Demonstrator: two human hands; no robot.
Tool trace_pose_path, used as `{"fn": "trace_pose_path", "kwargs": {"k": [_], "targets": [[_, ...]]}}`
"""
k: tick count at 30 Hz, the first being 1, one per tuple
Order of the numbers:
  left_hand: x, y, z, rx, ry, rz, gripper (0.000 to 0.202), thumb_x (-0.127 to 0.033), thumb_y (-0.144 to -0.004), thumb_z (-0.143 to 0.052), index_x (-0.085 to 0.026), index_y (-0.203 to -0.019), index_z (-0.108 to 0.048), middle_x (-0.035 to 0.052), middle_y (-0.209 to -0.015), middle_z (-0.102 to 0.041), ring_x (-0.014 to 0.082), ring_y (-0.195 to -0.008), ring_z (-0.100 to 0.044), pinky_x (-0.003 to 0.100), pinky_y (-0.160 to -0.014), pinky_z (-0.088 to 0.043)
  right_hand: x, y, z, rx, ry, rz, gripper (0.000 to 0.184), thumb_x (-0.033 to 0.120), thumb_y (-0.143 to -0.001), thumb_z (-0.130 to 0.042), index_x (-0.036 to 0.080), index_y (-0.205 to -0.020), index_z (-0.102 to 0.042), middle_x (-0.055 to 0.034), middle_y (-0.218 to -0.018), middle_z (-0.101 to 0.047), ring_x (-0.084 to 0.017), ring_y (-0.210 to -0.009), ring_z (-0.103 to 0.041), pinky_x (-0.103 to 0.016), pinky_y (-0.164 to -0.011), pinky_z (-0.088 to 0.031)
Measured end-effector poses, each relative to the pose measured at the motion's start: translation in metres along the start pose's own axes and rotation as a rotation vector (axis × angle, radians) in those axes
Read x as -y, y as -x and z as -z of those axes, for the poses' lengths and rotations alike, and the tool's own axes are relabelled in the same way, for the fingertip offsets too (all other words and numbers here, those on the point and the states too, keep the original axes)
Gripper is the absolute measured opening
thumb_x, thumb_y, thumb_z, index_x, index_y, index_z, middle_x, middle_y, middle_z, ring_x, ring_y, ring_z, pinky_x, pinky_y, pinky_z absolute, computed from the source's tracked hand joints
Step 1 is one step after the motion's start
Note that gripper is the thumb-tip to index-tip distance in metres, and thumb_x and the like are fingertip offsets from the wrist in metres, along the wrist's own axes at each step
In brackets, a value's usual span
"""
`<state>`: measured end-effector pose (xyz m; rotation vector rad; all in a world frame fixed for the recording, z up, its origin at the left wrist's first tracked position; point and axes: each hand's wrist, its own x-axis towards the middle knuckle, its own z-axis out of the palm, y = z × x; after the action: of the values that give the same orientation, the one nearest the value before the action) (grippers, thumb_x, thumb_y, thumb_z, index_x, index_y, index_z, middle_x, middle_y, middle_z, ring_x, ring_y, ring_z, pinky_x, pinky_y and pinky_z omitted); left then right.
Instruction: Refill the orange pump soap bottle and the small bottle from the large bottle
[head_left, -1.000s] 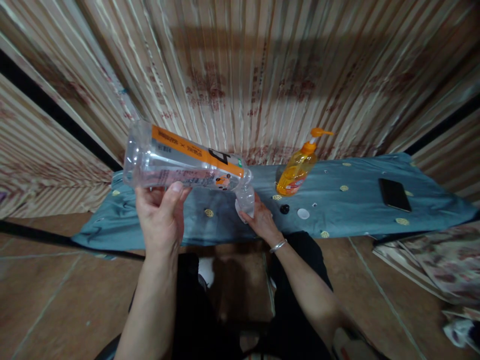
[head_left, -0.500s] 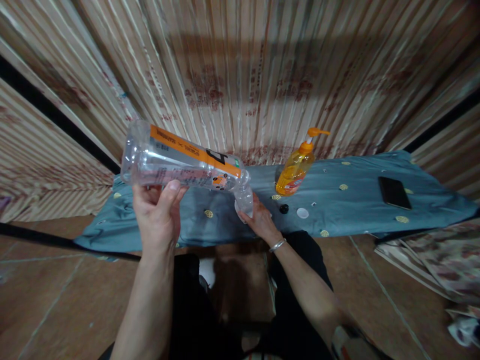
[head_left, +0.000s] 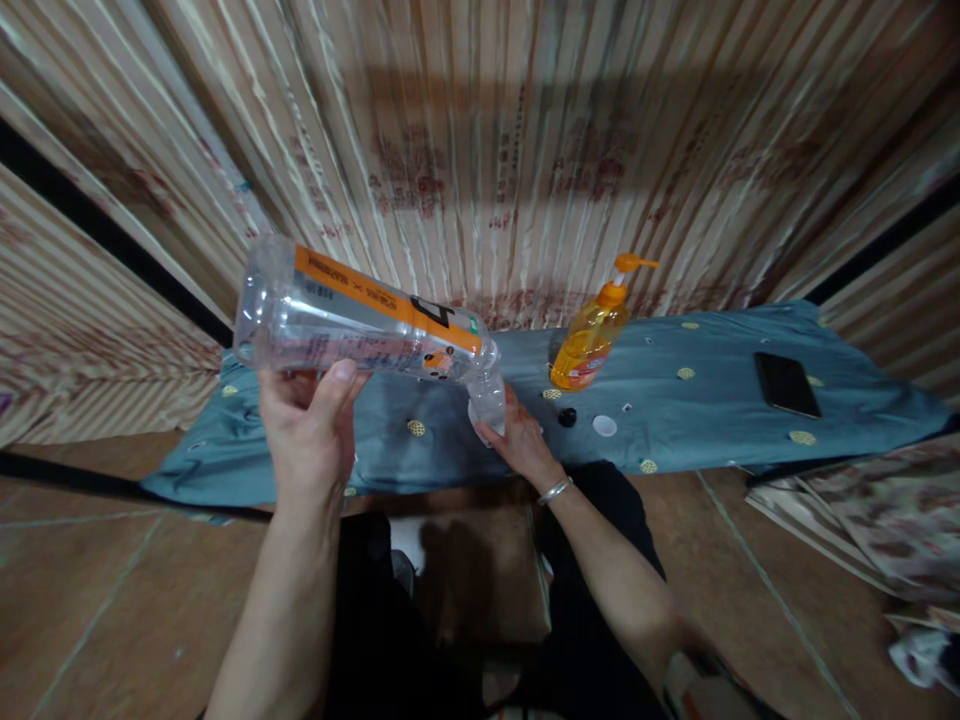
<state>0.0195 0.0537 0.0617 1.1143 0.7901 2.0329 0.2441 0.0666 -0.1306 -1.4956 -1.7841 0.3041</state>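
My left hand (head_left: 315, 420) is wrapped round the lower half of a large clear plastic bottle (head_left: 352, 315) with an orange and silver label. The bottle is tilted, its base up to the left and its neck down to the right. Its mouth meets the top of a small clear bottle (head_left: 489, 398). My right hand (head_left: 521, 440), with a silver bracelet at the wrist, is closed round that small bottle just over the cloth; its lower part is hidden. Right of this hand lie a small black cap (head_left: 568, 417) and a white round lid (head_left: 604, 426).
An orange pump bottle (head_left: 589, 345) stands behind the caps on the teal cloth-covered table (head_left: 720, 420). A black phone (head_left: 787, 384) lies at the right. Patterned curtains (head_left: 465, 150) hang close behind, and dark frame bars (head_left: 112, 230) slant at both sides.
The base of the large bottle has moved slightly left with my left hand. My right hand and the small bottle have stayed in place.
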Motion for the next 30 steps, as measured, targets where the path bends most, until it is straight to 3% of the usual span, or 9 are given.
{"fn": "trace_pose_path", "kwargs": {"k": [7,14,19,25,30], "targets": [[0.002,-0.004,0.003,0.013,0.015,-0.001,0.058,-0.029,-0.049,-0.107,-0.027,-0.099,-0.079,-0.0022,-0.088,-0.076,0.0153,-0.082,-0.074,0.03,-0.072,-0.067,0.001,0.0,0.001,0.008,-0.036,0.009,0.081,0.044,-0.095,-0.071,0.008,-0.16,-0.04,-0.0256,-0.142,-0.07,-0.038,-0.127,-0.072,-0.053,-0.108,-0.059],[0.005,-0.01,0.01,0.112,-0.027,-0.066,0.05,-0.032,-0.057,-0.104,-0.031,-0.1,-0.079,-0.0011,-0.098,-0.079,0.0179,-0.087,-0.076,0.041,-0.081,-0.069,0.0,0.0,0.001,-0.007,-0.027,0.018,0.081,0.047,-0.096,-0.069,0.009,-0.161,-0.039,-0.0254,-0.143,-0.07,-0.038,-0.127,-0.072,-0.055,-0.107,-0.059],[0.002,-0.013,0.012,0.138,-0.07,-0.033,0.053,-0.035,-0.058,-0.104,-0.03,-0.103,-0.077,-0.0006,-0.097,-0.078,0.0172,-0.082,-0.075,0.038,-0.078,-0.068,-0.001,0.0,0.001,0.006,-0.04,0.002,0.084,0.047,-0.094,-0.071,0.01,-0.162,-0.037,-0.0261,-0.144,-0.069,-0.04,-0.128,-0.071,-0.056,-0.107,-0.059],[0.004,-0.018,0.012,0.171,-0.074,-0.077,0.053,-0.033,-0.061,-0.102,-0.032,-0.107,-0.076,-0.0003,-0.101,-0.077,0.0212,-0.088,-0.075,0.051,-0.091,-0.067,-0.002,0.0,0.0,0.011,-0.044,0.015,0.08,0.045,-0.095,-0.07,0.01,-0.161,-0.039,-0.0255,-0.143,-0.07,-0.038,-0.128,-0.071,-0.056,-0.109,-0.058],[0.003,-0.018,0.012,0.17,-0.082,-0.078,0.048,-0.034,-0.062,-0.102,-0.029,-0.102,-0.076,-0.0008,-0.096,-0.075,0.0193,-0.085,-0.074,0.048,-0.091,-0.067,-0.004,0.001,-0.001,-0.002,-0.029,0.024,0.081,0.049,-0.096,-0.067,0.008,-0.16,-0.039,-0.0269,-0.141,-0.07,-0.039,-0.127,-0.071,-0.057,-0.107,-0.058]]}}
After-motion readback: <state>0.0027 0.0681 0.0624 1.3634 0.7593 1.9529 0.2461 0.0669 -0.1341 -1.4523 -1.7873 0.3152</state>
